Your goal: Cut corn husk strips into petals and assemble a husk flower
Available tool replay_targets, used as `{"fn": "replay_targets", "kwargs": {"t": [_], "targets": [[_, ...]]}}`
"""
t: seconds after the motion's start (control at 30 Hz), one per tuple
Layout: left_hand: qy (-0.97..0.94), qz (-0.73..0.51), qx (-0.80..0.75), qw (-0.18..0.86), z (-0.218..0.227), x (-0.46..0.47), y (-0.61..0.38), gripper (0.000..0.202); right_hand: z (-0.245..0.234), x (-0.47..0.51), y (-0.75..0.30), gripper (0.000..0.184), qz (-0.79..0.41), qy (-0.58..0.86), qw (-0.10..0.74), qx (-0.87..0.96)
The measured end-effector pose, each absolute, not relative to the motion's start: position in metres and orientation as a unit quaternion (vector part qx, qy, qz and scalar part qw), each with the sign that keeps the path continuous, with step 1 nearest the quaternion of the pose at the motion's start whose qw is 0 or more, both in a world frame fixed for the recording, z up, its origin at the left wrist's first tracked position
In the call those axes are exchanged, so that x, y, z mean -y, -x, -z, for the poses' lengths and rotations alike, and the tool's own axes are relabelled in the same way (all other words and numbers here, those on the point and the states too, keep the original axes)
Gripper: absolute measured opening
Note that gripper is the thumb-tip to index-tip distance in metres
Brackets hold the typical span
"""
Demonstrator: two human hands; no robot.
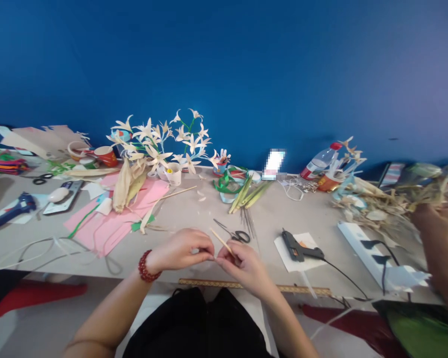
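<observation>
The L hand (pixel 194 248) has its thumb & fingertips pinched together; can't tell if a tiny bit of something is in them. The R hand (pixel 244 266) is clamped on a thin, straight, pale tan stick (pixel 221 239), w/ the stick poking out past the fingers & its tip slanting up to the left. Fingertips of both hands are v. close, low over the front of the long grey table (pixel 186 211). A bracelet of round dark red beads (pixel 148 267) is on the L wrist. Just past the R hand lie metal scissors w/ black handles (pixel 241 236), & thin dark wires (pixel 248 223) are next to them. Farther back is a bunch of long, flat green strips (pixel 256 195). To the right, a black glue gun (pixel 296 247) sits on a piece of white paper (pixel 283 256). To the left, a big pink paper sheet (pixel 93 226) has dry, pale yellow husks (pixel 125 186) on it. Lots of cream, pointy-petal flowers (pixel 159 156) stand at the back, nr the plain blue wall (pixel 224 59). Far right, another person's hand (pixel 435 223) is by a messy heap of dry tan husk bits (pixel 377 211).
</observation>
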State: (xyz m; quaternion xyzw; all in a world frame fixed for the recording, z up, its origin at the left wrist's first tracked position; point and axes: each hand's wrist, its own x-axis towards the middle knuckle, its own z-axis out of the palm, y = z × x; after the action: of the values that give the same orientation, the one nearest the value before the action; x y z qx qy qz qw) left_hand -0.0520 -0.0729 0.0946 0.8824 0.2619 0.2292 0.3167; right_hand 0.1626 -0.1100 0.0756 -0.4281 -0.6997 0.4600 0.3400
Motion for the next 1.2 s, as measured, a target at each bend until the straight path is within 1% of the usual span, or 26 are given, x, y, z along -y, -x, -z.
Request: {"fn": "replay_targets", "kwargs": {"t": [0.07, 0.13, 0.17, 0.23, 0.3, 0.37, 0.47, 0.53, 0.6, 0.7, 0.8, 0.9, 0.97, 1.0, 1.1, 1.2], "targets": [[-0.882, -0.293, -0.274, 0.247, -0.095, 0.073, 0.053, 0.017, -0.068, 0.110, -0.161, 0.024, -0.516, 0.448, 0.373, 0.628], [-0.834, -0.410, -0.324, 0.179, -0.091, 0.078, 0.051, 0.020, -0.059, 0.112, -0.159, 0.027, -0.572, 0.464, 0.431, 0.521], [-0.801, -0.455, -0.351, 0.166, -0.088, 0.082, 0.049, 0.020, -0.055, 0.113, -0.158, 0.029, -0.596, 0.465, 0.461, 0.465], [-0.760, -0.490, -0.381, 0.191, -0.080, 0.091, 0.042, 0.019, -0.048, 0.116, -0.152, 0.032, -0.633, 0.455, 0.504, 0.372], [-0.758, -0.472, -0.376, 0.247, -0.071, 0.098, 0.032, 0.022, -0.045, 0.118, -0.145, 0.034, -0.651, 0.442, 0.528, 0.318], [-0.754, -0.466, -0.366, 0.285, -0.064, 0.103, 0.023, 0.017, -0.045, 0.118, -0.139, 0.036, -0.663, 0.432, 0.536, 0.294], [-0.731, -0.474, -0.371, 0.322, -0.060, 0.104, 0.016, 0.006, -0.046, 0.117, -0.136, 0.035, -0.672, 0.419, 0.537, 0.289], [-0.719, -0.476, -0.372, 0.343, -0.063, 0.103, 0.016, 0.005, -0.045, 0.116, -0.138, 0.034, -0.678, 0.409, 0.537, 0.291], [-0.721, -0.476, -0.360, 0.352, -0.066, 0.101, 0.020, 0.005, -0.041, 0.117, -0.142, 0.040, -0.696, 0.402, 0.516, 0.297], [-0.749, -0.492, -0.304, 0.322, -0.071, 0.098, 0.026, 0.008, -0.032, 0.123, -0.148, 0.056, -0.721, 0.414, 0.460, 0.313], [-0.775, -0.514, -0.251, 0.269, -0.071, 0.094, 0.032, 0.011, -0.026, 0.131, -0.152, 0.060, -0.721, 0.428, 0.428, 0.337], [-0.780, -0.524, -0.240, 0.245, -0.070, 0.090, 0.034, 0.013, -0.024, 0.135, -0.152, 0.057, -0.677, 0.439, 0.457, 0.374], [-0.787, -0.511, -0.236, 0.254, -0.069, 0.088, 0.034, 0.014, -0.025, 0.135, -0.150, 0.049, -0.641, 0.437, 0.484, 0.404], [-0.793, -0.495, -0.235, 0.264, -0.069, 0.088, 0.034, 0.013, -0.026, 0.135, -0.150, 0.045, -0.635, 0.431, 0.484, 0.422], [-0.812, -0.432, -0.245, 0.307, -0.070, 0.089, 0.033, 0.009, -0.034, 0.132, -0.150, 0.039, -0.641, 0.400, 0.440, 0.485], [-0.817, -0.389, -0.265, 0.333, -0.073, 0.091, 0.034, 0.009, -0.043, 0.128, -0.151, 0.044, -0.599, 0.394, 0.401, 0.570]]}}
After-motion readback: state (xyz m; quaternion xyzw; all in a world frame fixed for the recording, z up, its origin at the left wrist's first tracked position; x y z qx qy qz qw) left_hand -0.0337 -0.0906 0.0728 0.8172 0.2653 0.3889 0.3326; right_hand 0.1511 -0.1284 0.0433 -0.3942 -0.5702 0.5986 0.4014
